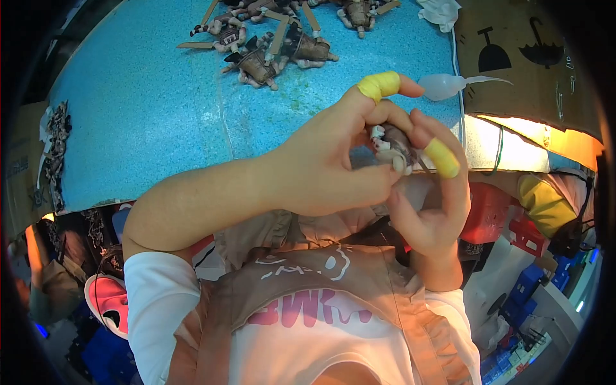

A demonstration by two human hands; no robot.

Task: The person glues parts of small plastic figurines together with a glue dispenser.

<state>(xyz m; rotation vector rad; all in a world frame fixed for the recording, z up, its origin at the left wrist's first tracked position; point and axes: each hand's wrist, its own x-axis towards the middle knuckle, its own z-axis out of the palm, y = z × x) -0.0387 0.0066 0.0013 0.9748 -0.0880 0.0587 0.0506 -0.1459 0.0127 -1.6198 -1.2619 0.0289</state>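
Note:
Between my two hands, near the front edge of the blue foam-like mat (173, 128), is a small figurine (398, 142) with pale limbs and a brownish-grey body. My left hand (333, 151) grips it between thumb and bent fingers, while the index finger, wrapped in yellow tape, stretches out above. From the right, my right hand (439, 186) closes its fingertips on the figurine's side; one of its fingers also wears yellow tape. Fingers cover part of the figurine. Farther back lie several similar figurines (256, 64) with flat tan sticks among them.
A translucent squeeze bottle (443, 86) with a thin nozzle lies right of my left index finger. Cardboard (513, 38) borders the mat's right side, and crumpled white tissue (439, 13) sits at the back. Small dark parts (58, 144) line the left edge. Red baskets (484, 212) stand lower right.

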